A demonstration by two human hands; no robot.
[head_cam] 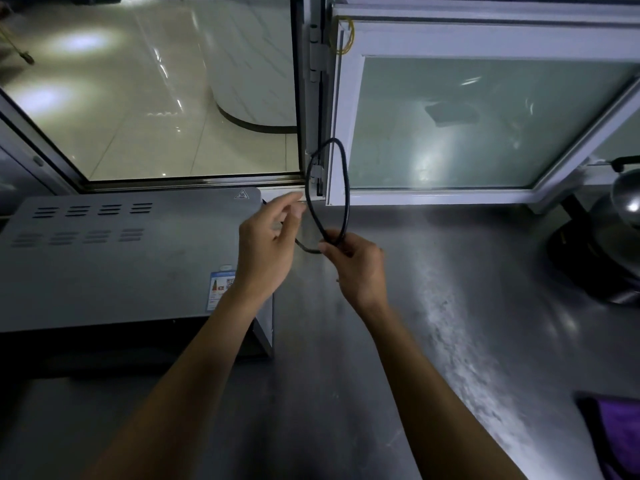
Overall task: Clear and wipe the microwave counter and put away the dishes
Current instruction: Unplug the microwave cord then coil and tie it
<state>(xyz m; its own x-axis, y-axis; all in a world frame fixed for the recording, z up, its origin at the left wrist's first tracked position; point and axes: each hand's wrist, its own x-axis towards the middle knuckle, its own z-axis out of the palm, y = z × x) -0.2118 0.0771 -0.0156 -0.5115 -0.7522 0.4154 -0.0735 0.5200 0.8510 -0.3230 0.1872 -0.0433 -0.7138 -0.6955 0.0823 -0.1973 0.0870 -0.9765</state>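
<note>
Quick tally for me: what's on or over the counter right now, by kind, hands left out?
Microwave: 1
Black cord, looped, in the right hand's grip: 1
Kettle, far right: 1
Purple cloth, bottom right: 1
Total: 4

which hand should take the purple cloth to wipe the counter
Left, probably, though the purple cloth lies at the far right: the right hand grips the looped black cord, while the left hand seems to hold only slack.
</note>
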